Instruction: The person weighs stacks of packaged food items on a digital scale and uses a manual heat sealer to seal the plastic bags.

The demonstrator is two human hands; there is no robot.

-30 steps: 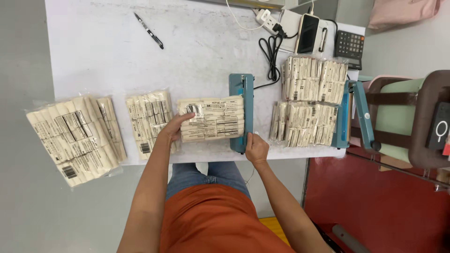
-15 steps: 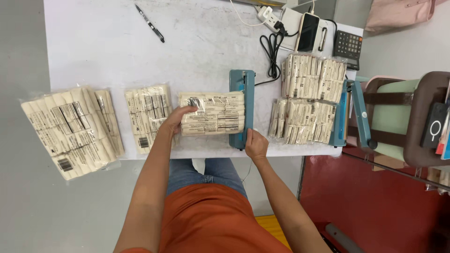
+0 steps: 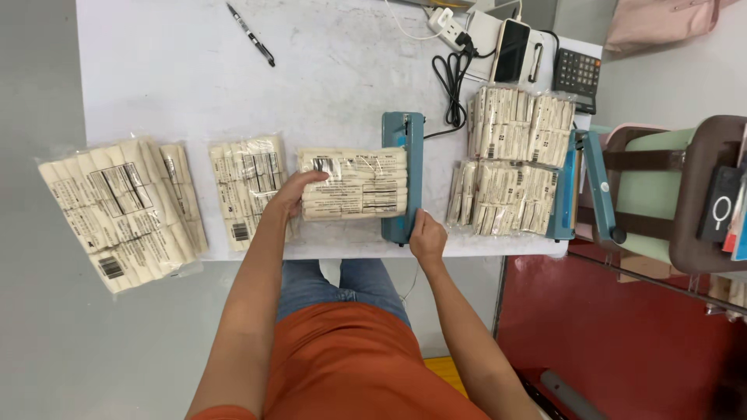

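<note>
Left hand: the left hand lies palm down with fingers spread on the left end of a clear bag of pale sticks, pressing it flat rather than gripping it
Right hand: the right hand rests closed over the near end of the teal heat sealer, at the front edge of the table
Bag in hand: the clear bag of pale sticks lies flat near the table's front edge, its right end against the sealer's bar; dark printed labels show through the film
Sealer: long narrow teal unit, set front to back near the middle of the table, its black cable coiled behind it toward the back edge
Bags to the left: a second filled bag lies just beside the left hand; a larger heap of bags overhangs the front left corner
Bags to the right: two stacks of filled bags, one behind the other, near the right edge, with a second teal sealer just beside them
Back edge: black pen toward the left; white power strip, phone and calculator at the back right corner
Person: orange shirt and blue jeans, seated at the front edge
</note>
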